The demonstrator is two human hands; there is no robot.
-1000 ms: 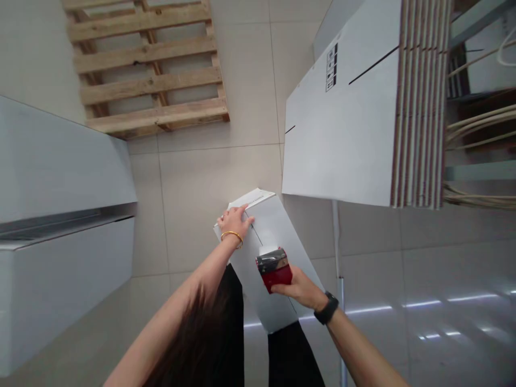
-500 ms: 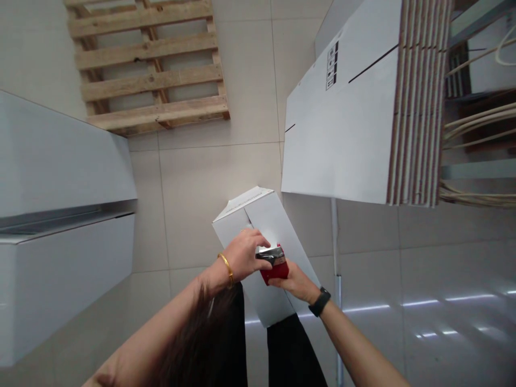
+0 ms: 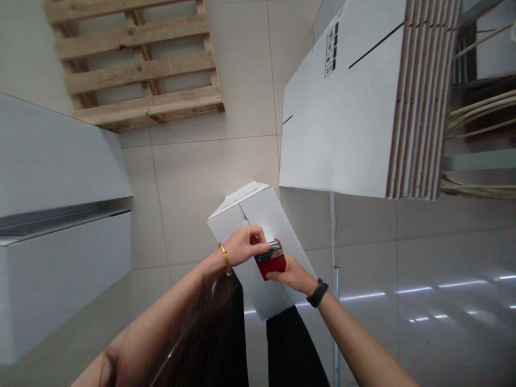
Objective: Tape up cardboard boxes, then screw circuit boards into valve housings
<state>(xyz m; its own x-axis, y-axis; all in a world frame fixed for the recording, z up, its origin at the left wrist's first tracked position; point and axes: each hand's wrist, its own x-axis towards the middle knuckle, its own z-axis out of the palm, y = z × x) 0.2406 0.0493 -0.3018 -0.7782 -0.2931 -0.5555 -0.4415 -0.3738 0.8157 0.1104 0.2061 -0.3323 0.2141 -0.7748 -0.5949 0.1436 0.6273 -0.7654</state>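
Observation:
My right hand (image 3: 296, 276) is wrapped round a red tape dispenser (image 3: 273, 264) with a metal top end, held over a white carton (image 3: 264, 215). At the dispenser's metal end my left hand (image 3: 246, 244) is closed, thumb and forefinger pinched together. Whatever lies between those fingertips is too small to make out. The carton stands tilted in front of my legs, its flaps meeting in a seam along the upper face. A printed strip shows on its far end.
A wooden pallet (image 3: 137, 70) lies on the tiled floor at the upper left. Large white boxes (image 3: 60, 161) stand on the left. Flattened cartons (image 3: 342, 123) lean in a stack at the right, beside cables (image 3: 484, 107). A metal pole (image 3: 334, 236) lies below them.
My left fingers have curled in from a spread hold over the dispenser's metal end to a pinch at its edge. My right hand keeps its hold. The view has shifted slightly.

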